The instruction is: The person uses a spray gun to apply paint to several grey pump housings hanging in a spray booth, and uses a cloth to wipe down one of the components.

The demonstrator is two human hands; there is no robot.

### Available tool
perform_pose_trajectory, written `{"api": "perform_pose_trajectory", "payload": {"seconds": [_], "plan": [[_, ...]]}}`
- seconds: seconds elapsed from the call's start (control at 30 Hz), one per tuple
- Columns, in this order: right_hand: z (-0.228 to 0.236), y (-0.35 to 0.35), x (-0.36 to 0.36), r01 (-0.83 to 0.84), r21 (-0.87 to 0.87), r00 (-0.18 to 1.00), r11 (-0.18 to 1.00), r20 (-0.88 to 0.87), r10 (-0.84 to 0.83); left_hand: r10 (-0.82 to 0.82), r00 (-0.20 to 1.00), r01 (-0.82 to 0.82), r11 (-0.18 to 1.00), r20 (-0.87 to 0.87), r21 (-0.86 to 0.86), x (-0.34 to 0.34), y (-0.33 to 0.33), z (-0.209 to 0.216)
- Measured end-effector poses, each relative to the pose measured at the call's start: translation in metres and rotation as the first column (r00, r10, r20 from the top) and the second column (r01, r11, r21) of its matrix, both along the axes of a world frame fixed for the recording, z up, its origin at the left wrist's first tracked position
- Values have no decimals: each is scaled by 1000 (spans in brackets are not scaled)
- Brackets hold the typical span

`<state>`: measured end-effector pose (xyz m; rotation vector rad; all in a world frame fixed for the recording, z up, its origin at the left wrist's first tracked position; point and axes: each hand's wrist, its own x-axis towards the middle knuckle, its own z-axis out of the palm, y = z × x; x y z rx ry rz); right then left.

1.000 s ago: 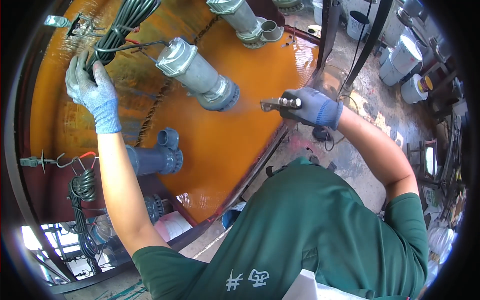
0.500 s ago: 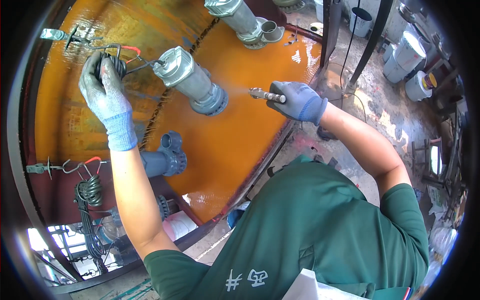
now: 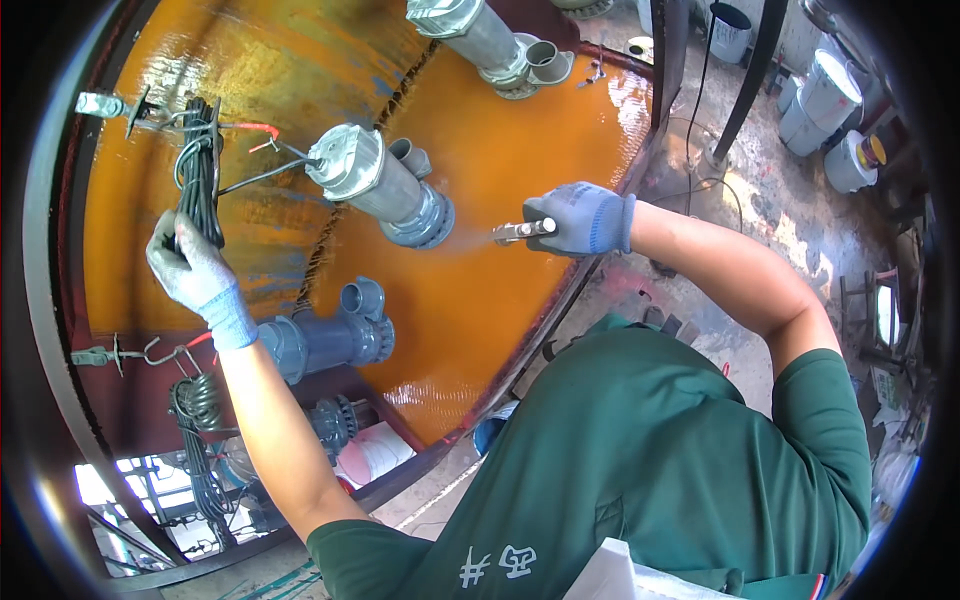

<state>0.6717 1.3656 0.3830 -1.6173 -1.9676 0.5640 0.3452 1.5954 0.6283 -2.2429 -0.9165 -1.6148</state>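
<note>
Gripped in my gloved right hand (image 3: 575, 218) is a metal spray gun (image 3: 524, 231), and a pale mist drifts left from its tip. That mist reaches the flanged lower end of a grey motor pump (image 3: 375, 185), which hangs tilted with its side outlet showing behind it. My gloved left hand (image 3: 188, 268) is closed round the lower end of a bundled black cable (image 3: 202, 165). The bundle hangs by a red-tipped hook (image 3: 262, 128), and its cable leads to the pump's top. My right fingers are partly hidden behind the gun.
Another grey pump (image 3: 325, 340) hangs nearer me, with its coiled cable (image 3: 197, 400) at the left. A third pump (image 3: 480, 40) is at the far side. Orange-coated booth panels (image 3: 480, 300) lie behind them. White buckets (image 3: 825, 95) and a dark hose (image 3: 690, 130) are at the right.
My left hand has slid from the upper cable bundle to its lower end. The middle pump has turned, bringing its side outlet into sight. My right hand and the spray gun have moved lower.
</note>
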Motion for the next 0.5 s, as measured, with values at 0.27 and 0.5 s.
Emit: {"api": "perform_pose_trajectory", "payload": {"seconds": [0.27,0.5], "plan": [[11,18,23,46,-12,998,999,33,-45,79,997,-76,991,25,-108,-40,40,10],[10,5,36,235,288,965,928,-183,-188,82,997,-80,978,-1,-191,-44,57,20]]}}
